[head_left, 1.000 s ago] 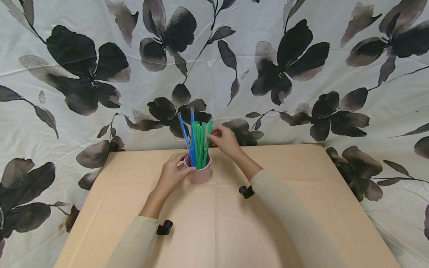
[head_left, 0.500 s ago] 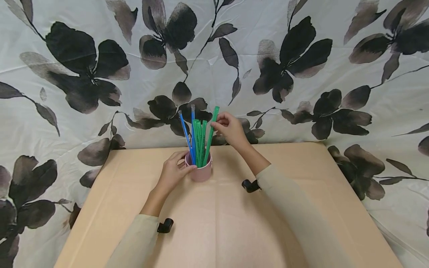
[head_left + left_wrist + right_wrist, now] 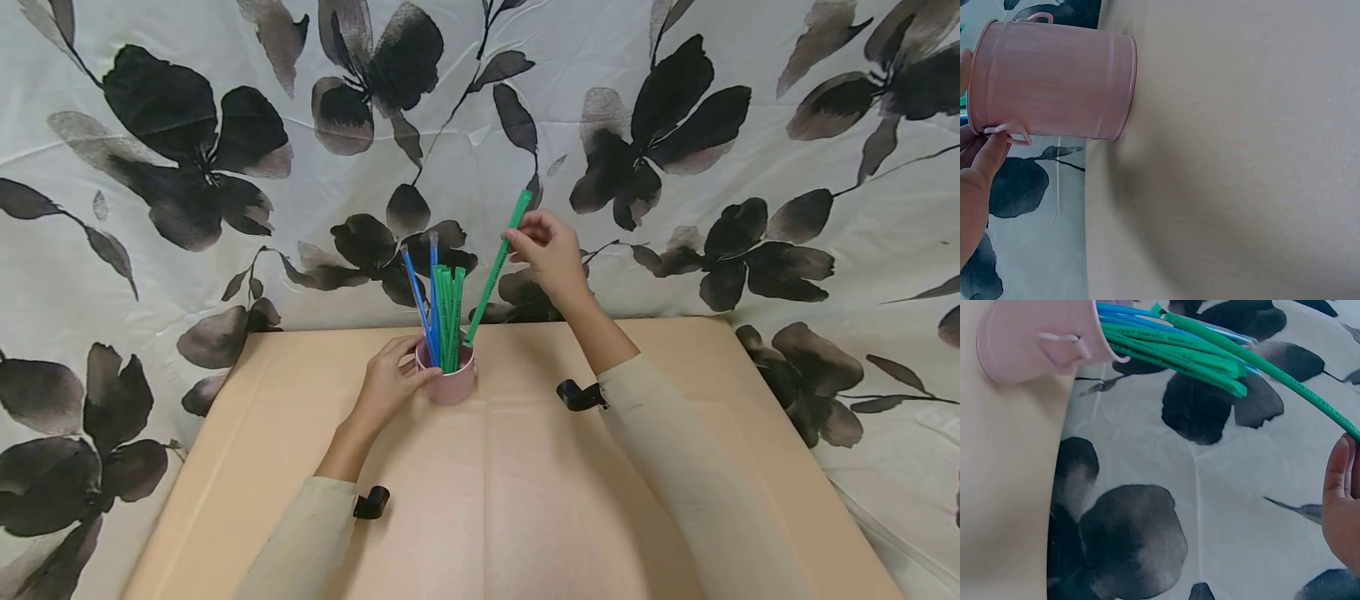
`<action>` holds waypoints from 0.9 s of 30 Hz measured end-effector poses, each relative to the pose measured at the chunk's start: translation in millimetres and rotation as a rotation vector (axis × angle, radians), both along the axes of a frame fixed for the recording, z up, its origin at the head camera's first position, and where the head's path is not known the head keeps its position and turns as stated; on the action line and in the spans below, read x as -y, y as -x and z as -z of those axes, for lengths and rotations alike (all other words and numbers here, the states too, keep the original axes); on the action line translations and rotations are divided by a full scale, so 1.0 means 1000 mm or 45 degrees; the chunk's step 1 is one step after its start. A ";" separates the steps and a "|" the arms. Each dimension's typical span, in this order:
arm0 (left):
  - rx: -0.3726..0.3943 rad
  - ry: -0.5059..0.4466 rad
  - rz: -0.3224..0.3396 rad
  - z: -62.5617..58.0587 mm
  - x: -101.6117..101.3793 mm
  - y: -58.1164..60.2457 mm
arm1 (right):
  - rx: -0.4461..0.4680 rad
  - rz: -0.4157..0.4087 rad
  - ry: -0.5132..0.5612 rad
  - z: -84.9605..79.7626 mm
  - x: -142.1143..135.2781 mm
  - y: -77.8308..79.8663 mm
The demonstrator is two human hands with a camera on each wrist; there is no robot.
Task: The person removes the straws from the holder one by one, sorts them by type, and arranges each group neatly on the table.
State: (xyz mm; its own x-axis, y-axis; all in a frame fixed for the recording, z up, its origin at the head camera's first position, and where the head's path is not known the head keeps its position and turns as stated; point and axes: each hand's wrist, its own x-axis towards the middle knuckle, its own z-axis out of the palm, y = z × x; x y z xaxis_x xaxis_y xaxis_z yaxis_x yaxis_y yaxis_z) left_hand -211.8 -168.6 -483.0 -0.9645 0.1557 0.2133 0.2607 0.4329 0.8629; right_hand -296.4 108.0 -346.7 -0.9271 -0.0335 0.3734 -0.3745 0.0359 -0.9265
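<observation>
Near the centre of the frame I have the left hand clamped on the pink cup; up and right of it, the right hand pinches one green stick, its lower end just clear of the cup. So I judge one out, held in the air, while the other greens and the blue sticks stand inside.
</observation>
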 end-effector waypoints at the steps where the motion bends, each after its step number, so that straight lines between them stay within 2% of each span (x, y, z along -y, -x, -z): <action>1: -0.001 0.000 -0.001 0.000 0.000 0.001 | -0.003 0.005 0.003 -0.001 -0.003 0.000; 5: -0.005 -0.006 -0.007 0.001 -0.001 0.003 | 0.002 0.022 0.000 0.001 -0.012 0.001; 10: -0.003 -0.016 -0.012 0.002 -0.001 0.005 | 0.042 0.036 -0.029 0.013 -0.023 0.003; 18: -0.031 -0.027 -0.016 0.002 -0.002 0.008 | 0.134 0.032 -0.133 0.045 -0.037 0.007; 27: -0.026 -0.008 -0.017 0.002 -0.002 0.014 | 0.280 -0.018 -0.203 0.086 -0.037 0.010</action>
State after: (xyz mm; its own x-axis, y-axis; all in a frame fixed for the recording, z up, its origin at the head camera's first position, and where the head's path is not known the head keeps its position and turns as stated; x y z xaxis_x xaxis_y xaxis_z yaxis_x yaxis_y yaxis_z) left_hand -225.6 -166.1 -484.9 -0.9620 0.1412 0.2336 0.2722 0.4309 0.8604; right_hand -306.5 145.4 -433.2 -0.9843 -0.0893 0.1521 -0.1664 0.1844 -0.9687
